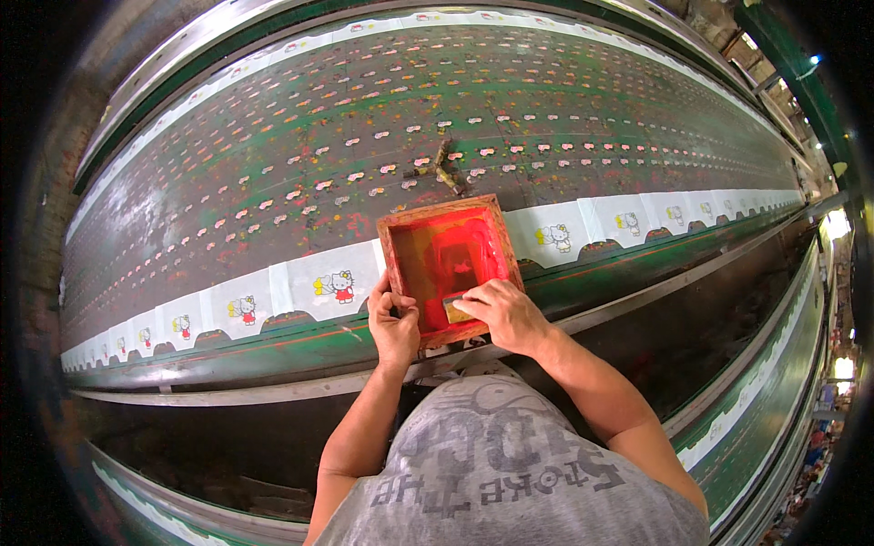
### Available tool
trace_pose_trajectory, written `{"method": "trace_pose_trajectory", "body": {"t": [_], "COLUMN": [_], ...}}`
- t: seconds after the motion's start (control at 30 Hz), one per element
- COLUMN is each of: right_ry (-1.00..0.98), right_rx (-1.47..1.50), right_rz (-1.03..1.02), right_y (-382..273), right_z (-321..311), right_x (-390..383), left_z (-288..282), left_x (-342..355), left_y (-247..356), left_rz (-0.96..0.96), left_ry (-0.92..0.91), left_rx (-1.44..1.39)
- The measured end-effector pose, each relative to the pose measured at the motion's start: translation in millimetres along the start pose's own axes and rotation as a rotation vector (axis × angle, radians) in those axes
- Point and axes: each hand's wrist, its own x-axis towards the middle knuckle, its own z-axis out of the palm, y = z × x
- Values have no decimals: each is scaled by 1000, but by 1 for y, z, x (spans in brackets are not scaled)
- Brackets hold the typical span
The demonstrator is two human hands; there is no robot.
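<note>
Red-inked wooden screen frame (449,267): likely light, rigid, mesh fragile, ink slippery. Left hand (393,323) clamps its near-left rail; right hand (505,314) closed on squeegee (458,308) inside.

Fabric piece under the red printing frame (448,264) hidden, squeegee (458,308) mostly covered by the right hand (506,315), far prints too small to tell

Red ink on a long green table

We see a red-inked wooden square screen frame (449,267), white fabric pieces (332,284) bearing red-and-yellow cat prints, a speckled dark-green metal table (510,100).
</note>
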Motion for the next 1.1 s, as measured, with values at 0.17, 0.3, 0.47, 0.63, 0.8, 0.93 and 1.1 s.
{"method": "trace_pose_trajectory", "body": {"t": [0.17,0.3,0.47,0.63,0.8,0.93,1.1], "right_ry": [-78,-45,221,494,542,593,519], "right_rx": [43,117,154,242,763,728,850], "right_rz": [-6,-3,87,381,700,695,692], "right_y": [-9,-14,5,49,110,153,185], "right_z": [-8,-13,-18,-22,-37,-63,-87], "right_x": [-13,-18,-44,-98,-152,-184,-215], "left_z": [-1,-3,0,39,121,184,221], "left_x": [-1,0,0,-10,-23,-32,-42], "left_y": [3,6,15,37,28,20,12], "left_rz": [-9,37,-16,94,112,83,29], "left_ry": [4,-13,3,29,26,20,14], "left_rx": [147,250,144,139,94,64,-61]}}
